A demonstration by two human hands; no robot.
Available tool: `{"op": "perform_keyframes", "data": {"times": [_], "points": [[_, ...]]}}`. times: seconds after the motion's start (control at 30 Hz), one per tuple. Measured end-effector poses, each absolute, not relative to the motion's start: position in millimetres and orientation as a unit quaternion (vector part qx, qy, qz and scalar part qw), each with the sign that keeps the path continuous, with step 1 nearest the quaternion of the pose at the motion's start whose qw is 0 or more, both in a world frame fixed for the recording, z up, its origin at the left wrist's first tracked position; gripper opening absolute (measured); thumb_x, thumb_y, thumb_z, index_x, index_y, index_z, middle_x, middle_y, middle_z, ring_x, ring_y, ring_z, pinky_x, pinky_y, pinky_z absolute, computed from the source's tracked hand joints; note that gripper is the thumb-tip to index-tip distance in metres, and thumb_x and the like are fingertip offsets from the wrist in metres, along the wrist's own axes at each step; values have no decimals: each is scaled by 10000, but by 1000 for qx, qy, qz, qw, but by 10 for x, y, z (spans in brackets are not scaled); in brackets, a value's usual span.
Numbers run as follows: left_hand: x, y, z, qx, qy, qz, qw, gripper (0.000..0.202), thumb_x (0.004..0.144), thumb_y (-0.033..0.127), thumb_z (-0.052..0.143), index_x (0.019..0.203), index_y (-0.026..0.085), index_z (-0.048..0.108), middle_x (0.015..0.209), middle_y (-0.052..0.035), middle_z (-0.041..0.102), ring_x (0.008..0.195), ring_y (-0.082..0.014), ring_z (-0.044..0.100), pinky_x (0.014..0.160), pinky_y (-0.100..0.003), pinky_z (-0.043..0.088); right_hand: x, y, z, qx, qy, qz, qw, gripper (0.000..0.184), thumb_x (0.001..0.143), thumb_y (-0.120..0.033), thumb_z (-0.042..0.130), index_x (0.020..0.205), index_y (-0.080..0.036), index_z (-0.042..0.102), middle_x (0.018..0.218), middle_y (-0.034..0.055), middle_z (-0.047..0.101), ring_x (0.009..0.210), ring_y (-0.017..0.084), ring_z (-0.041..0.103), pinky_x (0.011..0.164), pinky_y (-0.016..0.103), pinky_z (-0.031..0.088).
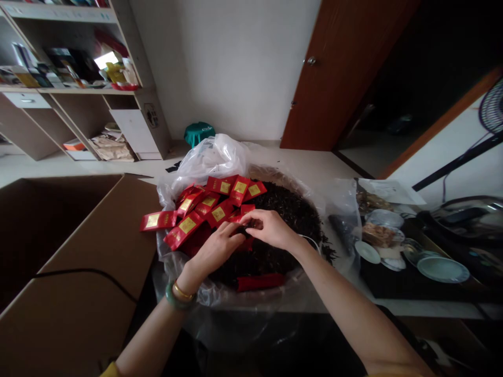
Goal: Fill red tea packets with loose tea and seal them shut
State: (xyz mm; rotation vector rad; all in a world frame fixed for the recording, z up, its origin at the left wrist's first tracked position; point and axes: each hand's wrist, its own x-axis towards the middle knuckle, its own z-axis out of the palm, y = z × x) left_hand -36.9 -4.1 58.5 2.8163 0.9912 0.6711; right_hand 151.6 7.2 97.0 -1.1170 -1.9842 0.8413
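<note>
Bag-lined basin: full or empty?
Full: dark loose leaves heap up to the rim of the plastic-lined basin, and red packets are piled over their left side.

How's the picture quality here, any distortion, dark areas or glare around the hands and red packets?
Head view: wide-angle distortion tilts the door and shelf unit outward; the lower edge falls into shadow; the plastic bag shows mild glare; the left hand, right hand and red packets are evenly lit and sharp.

Small red sachets with gold labels lie fanned in a loose heap just beyond the left hand. Dark loose tea leaves spread beneath and beyond the right hand. A single red sachet lies flat on the near side of both hands.
</note>
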Motion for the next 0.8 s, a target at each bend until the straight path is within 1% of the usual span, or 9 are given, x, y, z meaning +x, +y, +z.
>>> {"op": "perform_keyframes", "data": {"times": [0.17,0.23,0.3,0.37,0.47,0.57,0.67,0.73,0.8], "points": [[-384,-55,500,926,303,226,-1,204,933,206,427,939,184,629,1115,-92,601,1005,-209,520,830,-350,510,1724,112,897,-469,-735,324,369,218,717,-108,586,908,-162,676,884,37,705,785,147,659,739,267,520],[-412,-49,475,924,301,234,-3,204,935,216,429,935,179,630,1043,-82,633,997,-208,526,835,-346,505,1862,118,829,-497,-734,319,337,237,714,-89,579,920,-157,674,847,32,699,749,141,655,730,265,517],[-432,-40,476,924,301,236,-1,202,935,221,433,925,173,629,954,-69,653,976,-206,534,838,-341,497,1954,91,787,-514,-753,297,284,249,707,-75,589,921,-167,676,819,24,693,713,137,644,714,267,514],[-439,-33,497,926,299,229,4,198,935,223,436,915,172,627,900,-58,659,958,-203,537,843,-336,488,1954,29,783,-501,-785,255,261,259,718,-78,606,941,-186,678,878,31,692,766,144,641,759,281,508],[-429,-33,537,932,297,208,11,194,931,231,444,904,166,625,874,-57,659,948,-207,533,838,-335,481,1789,-75,813,-432,-847,184,249,232,760,-126,639,975,-207,678,1003,49,668,949,170,608,885,312,474],[-419,-41,563,938,299,176,15,161,911,236,485,903,161,627,851,-57,657,931,-216,534,814,-343,486,1578,-121,837,-439,-882,109,131,178,752,-250,710,919,-189,695,1011,85,636,1006,217,566,873,334,478],[-422,-46,569,939,309,152,10,127,887,231,522,885,164,630,827,-58,650,909,-219,538,799,-358,490,1466,-113,853,-484,-874,47,19,203,764,-360,705,871,-187,709,1016,111,617,1010,257,552,817,342,490],[-432,-51,560,941,297,161,3,127,885,223,522,852,166,631,827,-58,644,932,-221,535,818,-363,491,1457,-109,861,-494,-869,30,-13,190,792,-368,674,867,-198,715,1027,111,621,1006,264,556,802,340,487],[-446,-64,538,941,277,196,-10,146,892,212,510,828,168,634,896,-64,640,988,-222,524,849,-363,493,1484,-119,859,-499,-866,30,-15,177,813,-348,652,902,-207,712,1019,101,630,984,255,572,792,329,483]]}}
